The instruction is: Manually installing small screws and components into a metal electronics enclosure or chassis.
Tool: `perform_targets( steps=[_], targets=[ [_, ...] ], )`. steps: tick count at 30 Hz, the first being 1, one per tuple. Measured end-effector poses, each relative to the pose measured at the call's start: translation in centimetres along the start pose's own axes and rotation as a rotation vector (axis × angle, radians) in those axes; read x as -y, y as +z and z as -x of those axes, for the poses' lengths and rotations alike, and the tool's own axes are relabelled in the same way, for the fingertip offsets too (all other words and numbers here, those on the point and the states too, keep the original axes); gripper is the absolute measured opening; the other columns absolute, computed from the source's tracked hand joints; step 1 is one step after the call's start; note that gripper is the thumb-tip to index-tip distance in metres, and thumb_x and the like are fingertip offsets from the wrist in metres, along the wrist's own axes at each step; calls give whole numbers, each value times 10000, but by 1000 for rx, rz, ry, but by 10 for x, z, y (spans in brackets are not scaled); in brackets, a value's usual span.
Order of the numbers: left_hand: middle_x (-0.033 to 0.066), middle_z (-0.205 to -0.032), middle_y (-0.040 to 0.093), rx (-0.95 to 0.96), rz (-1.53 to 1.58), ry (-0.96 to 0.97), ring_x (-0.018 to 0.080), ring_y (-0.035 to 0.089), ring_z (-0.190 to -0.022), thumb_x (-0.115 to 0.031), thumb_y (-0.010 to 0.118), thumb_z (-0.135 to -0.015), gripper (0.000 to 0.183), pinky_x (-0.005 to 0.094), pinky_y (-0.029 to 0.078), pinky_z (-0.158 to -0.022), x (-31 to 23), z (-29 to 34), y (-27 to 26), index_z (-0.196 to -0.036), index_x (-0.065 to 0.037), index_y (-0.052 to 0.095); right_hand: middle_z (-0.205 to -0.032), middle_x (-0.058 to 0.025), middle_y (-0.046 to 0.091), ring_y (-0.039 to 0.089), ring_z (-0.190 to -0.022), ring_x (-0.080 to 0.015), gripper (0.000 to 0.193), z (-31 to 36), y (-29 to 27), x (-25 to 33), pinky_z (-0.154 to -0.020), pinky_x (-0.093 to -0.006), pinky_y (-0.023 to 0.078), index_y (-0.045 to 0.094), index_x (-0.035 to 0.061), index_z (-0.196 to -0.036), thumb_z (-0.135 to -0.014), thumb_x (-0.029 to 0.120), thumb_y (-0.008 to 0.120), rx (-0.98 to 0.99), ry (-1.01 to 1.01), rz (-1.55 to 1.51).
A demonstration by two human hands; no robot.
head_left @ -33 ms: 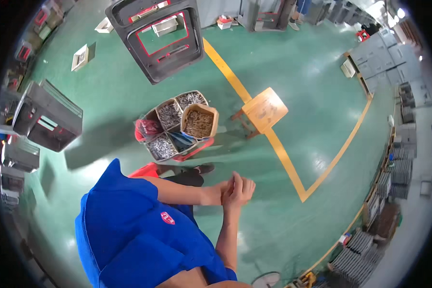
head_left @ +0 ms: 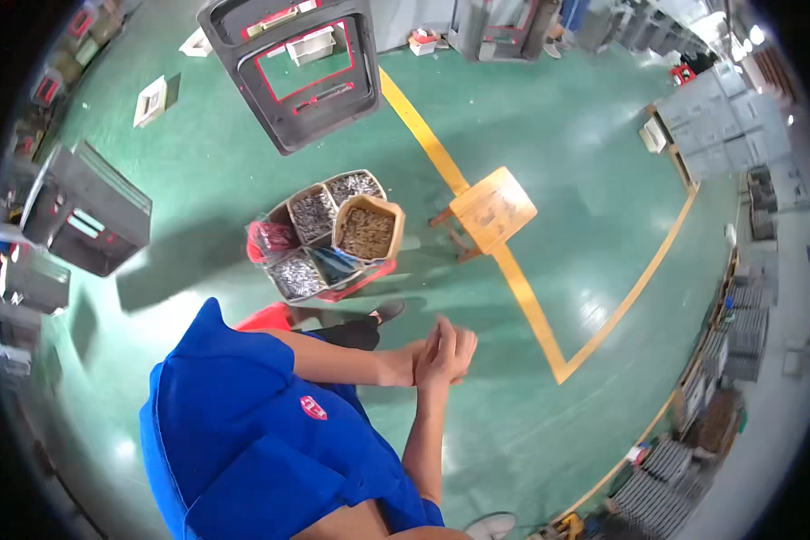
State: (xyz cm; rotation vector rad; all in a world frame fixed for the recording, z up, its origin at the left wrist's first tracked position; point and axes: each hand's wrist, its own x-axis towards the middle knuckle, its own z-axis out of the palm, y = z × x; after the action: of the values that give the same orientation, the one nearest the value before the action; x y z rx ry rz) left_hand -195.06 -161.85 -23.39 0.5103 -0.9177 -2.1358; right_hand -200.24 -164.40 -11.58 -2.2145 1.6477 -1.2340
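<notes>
My hands meet in front of me, to the right of my blue-sleeved body. My left hand [head_left: 406,364] reaches in from the left; its fingers are mostly hidden behind the right one. Up from below comes my right hand [head_left: 450,353], fingers curled and closed against the left. Whether anything small lies between them cannot be seen. Nearest to them, beyond my left forearm, is a group of open bins [head_left: 299,274] filled with small silvery metal pieces. A cardboard box [head_left: 367,232] of brownish small parts sits at its right side, and red material [head_left: 274,239] lies at its left.
A wooden stool [head_left: 493,211] stands on a yellow floor line [head_left: 533,310]. A large dark frame [head_left: 283,121] with a red-edged window rises beyond the bins. Dark housings [head_left: 90,220] stand left; grey cabinets [head_left: 724,117] and stacked grey parts [head_left: 666,490] line the right.
The view has shifted very slightly, so the bins and stool sit a little differently in it. My hands stay together in nearly the same pose.
</notes>
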Motion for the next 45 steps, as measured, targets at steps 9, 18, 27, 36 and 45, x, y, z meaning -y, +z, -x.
perform_targets(
  steps=[9, 18, 27, 36, 45],
  targets=[
    [32, -864, 572, -298, 456, -45, 126, 553, -739, -242, 527, -908, 189, 226, 437, -594, -100, -167, -20, -942, -57, 547, -869, -119, 573, 556, -775, -255, 153, -155, -15, -91, -660, -340, 449, 621, 19, -978, -842, -3, 552, 6, 159, -187],
    [50, -716, 514, -562, 773, -74, 95, 393, -476, -229, 456, -909, 228, 195, 246, -326, -145, -283, -94, -852, -23, 538, -903, -100, 584, 559, -817, -206, 165, -266, 20, -228, -725, -309, 454, 642, 13, -975, -854, -2, 530, 218, 210, -338],
    [14, -724, 522, -779, 783, 298, 85, 391, -526, -194, 415, -911, 191, 207, 283, -417, -212, -331, -143, -904, -58, 549, -870, -82, 601, 580, -758, -192, 156, -459, 143, -291, -677, -307, 472, 650, 24, -966, -822, -9, 596, 536, -162, -459],
    [-13, -713, 481, -889, 739, 526, 62, 371, -513, -244, 464, -938, 173, 200, 253, -427, -295, -328, -304, -938, -87, 537, -769, -52, 645, 591, -696, -119, 62, -687, 374, -216, -689, -259, 473, 641, -5, -840, -782, 16, 652, 399, -179, -593],
    [1, -714, 476, -1028, 630, 566, 65, 381, -533, -254, 441, -950, 205, 201, 251, -443, -382, -309, -431, -912, -75, 533, -796, 8, 655, 604, -786, -164, 106, -820, 535, -244, -750, -317, 419, 660, 98, -806, -720, 123, 715, 162, -537, -139]
  ],
)
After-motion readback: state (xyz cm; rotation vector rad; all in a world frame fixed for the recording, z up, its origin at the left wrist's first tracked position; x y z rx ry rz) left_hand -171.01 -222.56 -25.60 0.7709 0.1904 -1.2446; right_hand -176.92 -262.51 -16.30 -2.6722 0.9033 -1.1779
